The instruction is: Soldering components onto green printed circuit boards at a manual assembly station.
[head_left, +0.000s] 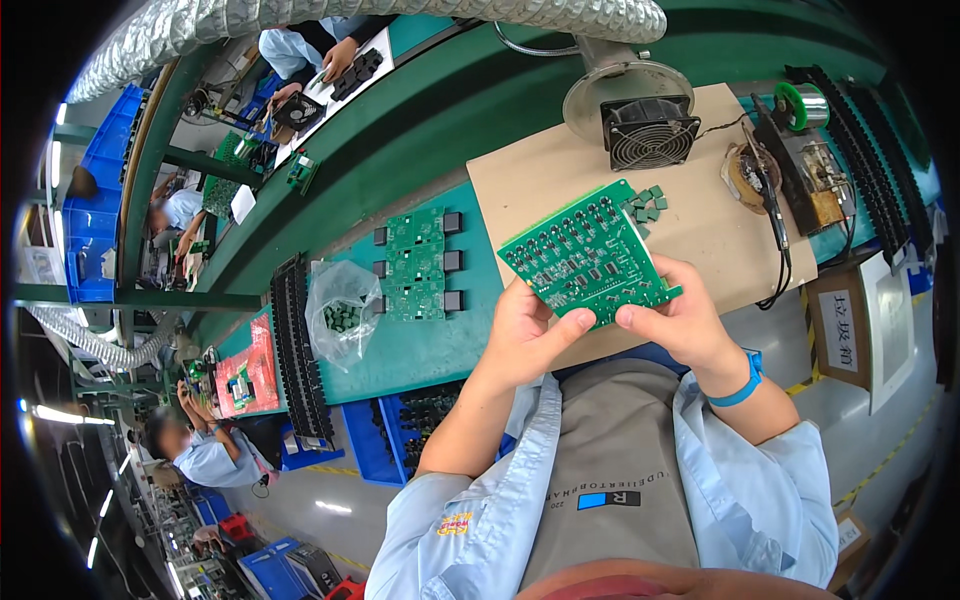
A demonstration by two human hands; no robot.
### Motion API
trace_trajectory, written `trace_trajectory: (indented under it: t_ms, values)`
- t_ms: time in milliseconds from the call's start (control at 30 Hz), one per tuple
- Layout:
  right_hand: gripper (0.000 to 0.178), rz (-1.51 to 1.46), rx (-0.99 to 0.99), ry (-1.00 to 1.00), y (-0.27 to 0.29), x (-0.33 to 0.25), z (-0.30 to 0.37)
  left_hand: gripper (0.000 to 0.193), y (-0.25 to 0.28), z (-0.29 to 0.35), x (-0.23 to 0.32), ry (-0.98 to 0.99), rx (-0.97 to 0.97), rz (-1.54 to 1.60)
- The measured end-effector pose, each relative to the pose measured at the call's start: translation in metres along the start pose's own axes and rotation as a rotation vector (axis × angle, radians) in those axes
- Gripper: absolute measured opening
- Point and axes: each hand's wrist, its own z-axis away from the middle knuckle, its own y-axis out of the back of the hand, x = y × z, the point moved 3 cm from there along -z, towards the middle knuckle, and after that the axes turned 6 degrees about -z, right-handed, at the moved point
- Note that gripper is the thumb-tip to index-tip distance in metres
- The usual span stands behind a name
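A green circuit board (585,262) with rows of round black parts and several chips is held up before me, tilted, above the bench. My left hand (535,335) grips its lower left edge, thumb on the face. My right hand (680,315) pinches the lower right corner, its thumb also on the board's near edge. Just behind the board, small green square pieces (648,203) lie loose on the brown board sheet (530,165). The fingers under the circuit board are hidden.
Left on the green mat are joined circuit boards (415,264), a plastic bag (343,300) of green pieces and a black rack (297,345). A black fan (651,132) stands at the back. Rightward are a soldering iron (771,195) and solder spool (801,106). Other people work at left.
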Motion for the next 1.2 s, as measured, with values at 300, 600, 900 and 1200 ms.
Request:
trace_trajectory:
  t_ms: [300,600,900,1200]
  values:
    - [0.03,-0.014,-0.02,-0.023,-0.001,0.017,-0.013,0.056,0.012,0.002,-0.003,0.039,0.031,0.091]
    - [0.035,-0.119,0.029,-0.037,-0.009,0.026,-0.014,0.043,0.014,0.008,-0.001,0.016,0.073,0.018]
    - [0.041,-0.184,-0.007,0.034,-0.017,0.038,-0.009,0.034,-0.005,0.012,0.001,-0.072,0.202,-0.1]
    - [0.04,-0.116,0.006,0.107,-0.009,0.038,-0.004,0.03,-0.004,0.008,-0.007,-0.087,0.185,-0.197]
